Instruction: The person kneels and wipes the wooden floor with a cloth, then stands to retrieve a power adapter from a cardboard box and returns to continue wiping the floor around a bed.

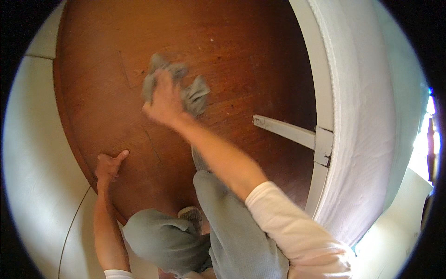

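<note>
My right hand [165, 97] presses a crumpled grey-green cloth [197, 96] against the brown wooden floor [223, 69], slightly blurred. Folds of the cloth stick out in front of the fingers and to the right of the hand. My left hand [109, 165] rests on the floor at the lower left, near the baseboard, with the thumb spread from the fingers and nothing in it. My bent knees in grey trousers are below, between the two arms.
At the right stands a bed frame [322, 87] with a white mattress [362, 104] on it; its pale leg [285, 130] reaches the floor. Along the left run a brown baseboard [64, 115] and a pale wall or panel [35, 132] with seams.
</note>
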Motion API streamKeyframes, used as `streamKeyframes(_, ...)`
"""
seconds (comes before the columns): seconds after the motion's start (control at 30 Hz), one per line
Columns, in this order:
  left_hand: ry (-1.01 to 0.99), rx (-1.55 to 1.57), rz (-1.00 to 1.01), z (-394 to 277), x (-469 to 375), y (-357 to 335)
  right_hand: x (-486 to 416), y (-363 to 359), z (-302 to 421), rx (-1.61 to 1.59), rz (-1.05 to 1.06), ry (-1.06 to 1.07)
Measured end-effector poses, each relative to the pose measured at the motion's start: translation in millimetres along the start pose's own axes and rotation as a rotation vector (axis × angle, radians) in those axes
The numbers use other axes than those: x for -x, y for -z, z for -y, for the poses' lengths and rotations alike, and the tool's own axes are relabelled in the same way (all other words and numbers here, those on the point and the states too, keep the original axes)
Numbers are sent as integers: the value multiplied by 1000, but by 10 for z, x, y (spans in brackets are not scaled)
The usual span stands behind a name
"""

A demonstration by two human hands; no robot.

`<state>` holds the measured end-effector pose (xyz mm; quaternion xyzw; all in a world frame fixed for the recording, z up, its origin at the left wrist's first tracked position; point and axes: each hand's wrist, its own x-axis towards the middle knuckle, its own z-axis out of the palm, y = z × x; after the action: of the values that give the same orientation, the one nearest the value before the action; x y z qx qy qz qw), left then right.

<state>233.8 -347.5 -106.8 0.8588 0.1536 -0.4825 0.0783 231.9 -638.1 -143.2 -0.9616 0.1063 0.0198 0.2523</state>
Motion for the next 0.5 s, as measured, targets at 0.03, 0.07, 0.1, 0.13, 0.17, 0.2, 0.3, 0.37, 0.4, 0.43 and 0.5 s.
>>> streamKeyframes(0.03, -60, -28, -103, 32, 2, -53, 143, -74, 168, 13, 97, 184)
streamKeyframes(0.07, -110, -66, -205, 55, 25, -108, 237, -111, 272, 36, 251, 369)
streamKeyframes(0.1, -114, -124, -256, 114, 55, -98, 362, -81, 260, 4, 226, 456)
streamKeyframes(0.13, -111, -85, -273, 172, 101, -105, 503, 3, 144, 11, 309, 514)
streamKeyframes(0.17, -74, -50, -232, 203, 155, -146, 569, 153, -92, -21, 271, 480)
streamKeyframes(0.2, -66, 6, -211, 241, 219, -188, 680, 323, -367, -75, 218, 394)
streamKeyframes(0.3, 47, 89, -114, 388, 459, -310, 774, 792, -1258, 270, 257, 74)
streamKeyframes(0.37, 97, 119, -42, 458, 538, -376, 619, 872, -1609, 404, 154, -76)
streamKeyframes(0.4, 133, 118, 13, 474, 540, -406, 482, 859, -1704, 338, 115, -116)
streamKeyframes(0.43, 123, 124, 25, 486, 543, -431, 282, 840, -1755, 281, 53, -146)
streamKeyframes(0.5, 129, 120, 69, 462, 454, -434, -273, 735, -1716, 228, -55, -225)
